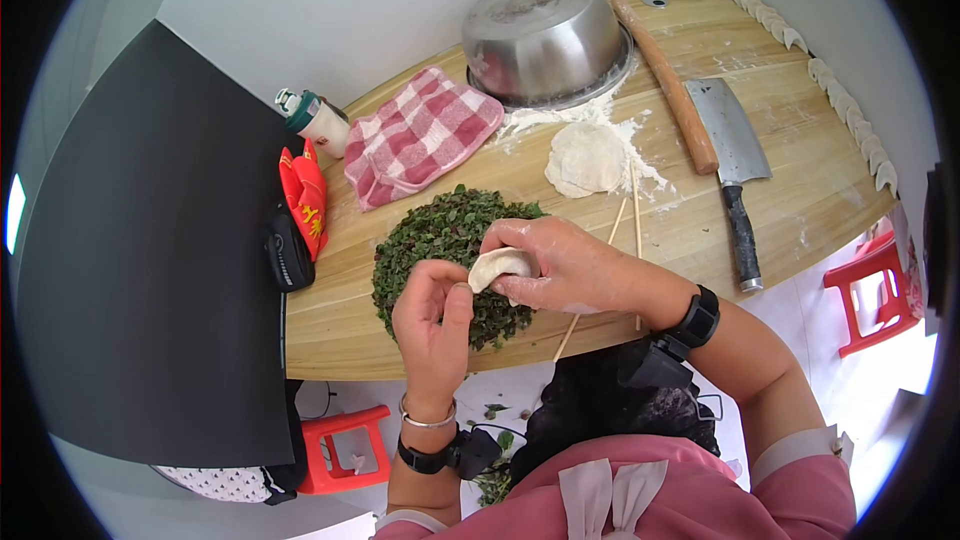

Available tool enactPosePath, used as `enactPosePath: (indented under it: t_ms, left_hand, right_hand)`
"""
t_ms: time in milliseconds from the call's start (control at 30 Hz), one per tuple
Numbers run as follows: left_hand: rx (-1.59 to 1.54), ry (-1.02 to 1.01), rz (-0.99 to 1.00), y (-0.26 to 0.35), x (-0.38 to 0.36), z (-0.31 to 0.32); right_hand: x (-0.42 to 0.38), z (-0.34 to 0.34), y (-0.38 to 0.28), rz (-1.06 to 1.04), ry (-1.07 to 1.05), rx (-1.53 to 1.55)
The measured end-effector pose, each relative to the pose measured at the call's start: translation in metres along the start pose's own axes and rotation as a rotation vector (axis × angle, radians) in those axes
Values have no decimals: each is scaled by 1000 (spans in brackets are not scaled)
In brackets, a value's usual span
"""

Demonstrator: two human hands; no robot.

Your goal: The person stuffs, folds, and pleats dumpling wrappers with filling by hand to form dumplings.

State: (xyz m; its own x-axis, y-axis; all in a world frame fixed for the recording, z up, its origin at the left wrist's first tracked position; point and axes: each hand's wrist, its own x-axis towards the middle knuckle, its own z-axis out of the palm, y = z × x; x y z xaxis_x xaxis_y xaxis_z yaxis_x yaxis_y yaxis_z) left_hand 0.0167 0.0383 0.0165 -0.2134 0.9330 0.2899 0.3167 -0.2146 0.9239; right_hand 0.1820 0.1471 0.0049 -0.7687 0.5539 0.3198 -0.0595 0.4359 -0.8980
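Note:
A folded white dumpling (500,266) is held in front of me, above a heap of chopped dark green leaves (440,225). My right hand (565,265) grips it between thumb and fingers from the right. At its left tip, my left hand (435,325) has curled fingers and thumb pinched against the dough edge. Flour dusts both hands. Two chopsticks (637,210) lie partly under my right forearm. Beyond them, flat round dough wrappers (586,158) rest on scattered flour.
An upturned steel basin (540,35), rolling pin (665,85) and cleaver (730,130) lie on the wooden table (640,30). Rows of dumplings (850,120) line its right edge. A checked cloth (425,135), bottle (315,120) and black panel (150,260) are left. Red stools (345,450) stand below.

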Motion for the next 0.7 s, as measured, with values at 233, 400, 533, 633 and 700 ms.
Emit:
enactPosePath:
  t_ms: [233,400,533,633,700]
  left_hand:
    - [232,88,34,5,-6,8]
    - [223,95,265,-24,-27,8]
    - [327,99,285,-33,-42,20]
    - [479,44,431,-34,-37,16]
    - [536,57,577,-32,-35,16]
  right_hand:
    - [1,4,-4,-36,12,-87]
    - [-48,1,-36,-262,164,-216]
    - [-122,-51,-78,-127,177,-336]
    - [-157,-118,-103,305,241,-514]
    - [-171,-180,-93,513,378,-786]
